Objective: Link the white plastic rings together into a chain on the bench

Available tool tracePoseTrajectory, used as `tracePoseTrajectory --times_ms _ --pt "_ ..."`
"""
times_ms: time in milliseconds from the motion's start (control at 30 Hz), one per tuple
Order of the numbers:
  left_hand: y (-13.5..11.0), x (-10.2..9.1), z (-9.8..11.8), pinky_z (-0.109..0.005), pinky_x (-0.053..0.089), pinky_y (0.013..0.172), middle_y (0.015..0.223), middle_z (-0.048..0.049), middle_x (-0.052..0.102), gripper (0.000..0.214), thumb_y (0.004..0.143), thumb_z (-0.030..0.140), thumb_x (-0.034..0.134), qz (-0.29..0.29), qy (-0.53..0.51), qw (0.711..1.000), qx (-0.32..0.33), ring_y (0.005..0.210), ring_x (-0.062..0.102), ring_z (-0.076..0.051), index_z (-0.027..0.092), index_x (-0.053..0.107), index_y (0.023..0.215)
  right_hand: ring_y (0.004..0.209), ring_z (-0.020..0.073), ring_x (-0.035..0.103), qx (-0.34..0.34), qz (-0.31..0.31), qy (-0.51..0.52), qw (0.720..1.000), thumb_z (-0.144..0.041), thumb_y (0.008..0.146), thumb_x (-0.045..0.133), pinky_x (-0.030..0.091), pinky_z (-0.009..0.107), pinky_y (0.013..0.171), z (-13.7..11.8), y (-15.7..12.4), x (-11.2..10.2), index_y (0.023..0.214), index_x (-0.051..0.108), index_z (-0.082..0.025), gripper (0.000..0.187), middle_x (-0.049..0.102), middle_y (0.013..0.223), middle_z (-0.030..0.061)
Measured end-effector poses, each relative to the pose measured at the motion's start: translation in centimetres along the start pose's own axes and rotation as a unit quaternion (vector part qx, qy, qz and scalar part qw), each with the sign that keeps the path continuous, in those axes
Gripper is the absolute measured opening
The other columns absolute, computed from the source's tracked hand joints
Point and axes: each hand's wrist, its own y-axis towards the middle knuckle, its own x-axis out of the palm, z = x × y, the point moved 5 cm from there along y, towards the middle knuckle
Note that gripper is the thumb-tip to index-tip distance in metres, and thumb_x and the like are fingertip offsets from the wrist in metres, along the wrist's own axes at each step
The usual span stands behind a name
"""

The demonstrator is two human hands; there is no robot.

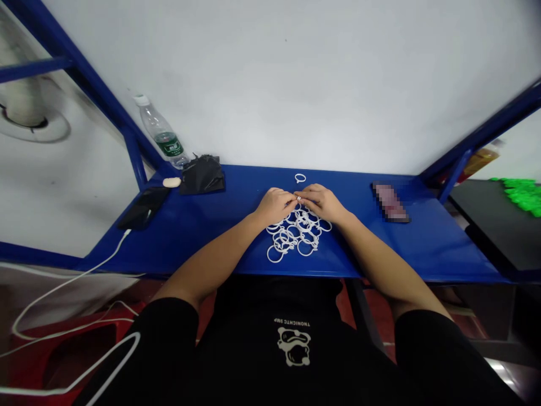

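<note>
Both my hands meet over a blue table (245, 254), fingertips together at the far side of a loose pile of white rings (291, 232). Between them is a white ring (298, 198), mostly covered by the fingers. My left hand (276, 206) pinches it from the left, with thumb and forefinger pressed together. From the right, my right hand (320, 201) pinches the same small part. Small knobs or clasps show on several rings in the pile. One separate white ring (300, 178) lies beyond my hands, near the wall.
At the left back stand a plastic bottle (163, 132) and a crumpled black bag (203, 175). Nearby lie a beige oval object (171, 182) and a black phone (144, 207) on a white cable (105, 259). A blurred-out phone (390, 202) lies to the right. Blue frame bars flank both sides.
</note>
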Motion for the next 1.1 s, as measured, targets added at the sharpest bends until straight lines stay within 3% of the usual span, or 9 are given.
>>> tracePoseTrajectory --times_ms 267,567,733,867,1100 --pt "0.0 -0.2 0.5 -0.042 0.049 0.092 0.092 -0.0053 0.080 0.020 0.104 0.036 0.068 -0.026 0.035 0.999 0.022 0.089 0.072 -0.024 0.020 0.075 0.095 0.095 0.0250 0.075 -0.025 0.050 -0.011 0.998 -0.040 0.109 0.064 0.060 0.042 0.088 -0.9 0.1 -0.3 0.110 0.080 -0.024 0.022 0.083 0.101 0.0073" --pt "0.2 -0.7 1.4 -0.044 0.045 0.108 0.103 -0.0076 0.080 0.033 0.114 0.041 0.052 -0.092 0.085 0.991 0.054 0.102 0.070 -0.025 0.021 0.076 0.104 0.075 0.0209 0.071 0.015 0.035 0.000 0.999 -0.035 0.106 0.060 0.052 0.033 0.069 -0.9 -0.3 0.6 0.093 0.071 -0.023 0.020 0.076 0.081 0.0049" --pt "0.2 -0.4 0.8 -0.044 0.047 0.101 0.110 -0.0067 0.080 0.028 0.113 0.039 0.054 -0.082 0.053 0.995 -0.007 0.104 0.069 -0.025 0.023 0.077 0.117 0.087 0.0236 0.074 0.058 0.058 -0.007 0.997 -0.038 0.107 0.061 0.056 0.037 0.081 -0.5 0.0 0.0 0.102 0.073 -0.023 0.020 0.080 0.093 0.0075" --pt "-0.1 -0.3 -0.3 -0.047 0.047 0.105 0.125 -0.0081 0.078 0.029 0.109 0.041 0.062 -0.076 0.041 0.993 -0.084 0.117 0.066 -0.029 0.024 0.077 0.128 0.097 0.0283 0.073 0.104 0.085 -0.062 0.989 -0.038 0.107 0.061 0.057 0.044 0.091 1.6 -0.3 -0.7 0.108 0.077 -0.023 0.022 0.082 0.103 0.0111" --pt "-0.4 0.3 -0.7 -0.050 0.046 0.110 0.126 -0.0057 0.077 0.025 0.106 0.047 0.067 -0.133 0.013 0.985 -0.105 0.120 0.064 -0.029 0.026 0.082 0.107 0.107 0.0333 0.069 0.173 0.030 -0.138 0.975 -0.027 0.097 0.066 0.054 0.050 0.100 5.4 -0.7 -0.4 0.112 0.081 -0.020 0.023 0.080 0.113 0.0143"
